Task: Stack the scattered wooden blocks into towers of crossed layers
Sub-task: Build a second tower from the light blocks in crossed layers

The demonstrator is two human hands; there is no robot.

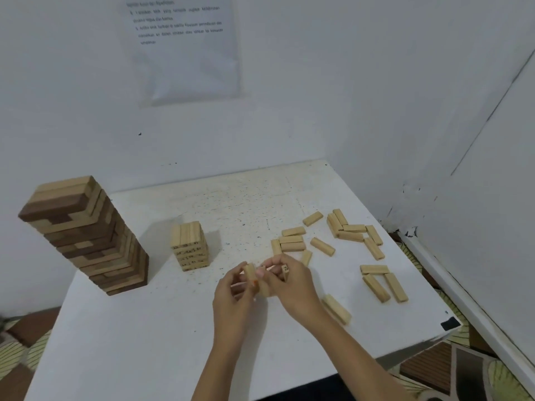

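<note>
Since it bears everything, table (144,328): one, white, speckled.
Towers: two. Tall tower (86,235) at the far left, dark and pale wood in crossed layers; short tower (190,246) mid-table, pale, marks on the block ends.
Loose blocks (322,246): about twenty, pale, lying flat, scattered over the right half.
Hands: two. Left hand (231,298) and right hand (289,285) meet at near centre, fingers pinching the held blocks (249,272), a few pale ones, upright.

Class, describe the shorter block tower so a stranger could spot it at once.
Start at the white table. Near its middle stands the shorter tower, right of the tall tower. It is all pale wood, while the tall one mixes dark and pale blocks.
</note>
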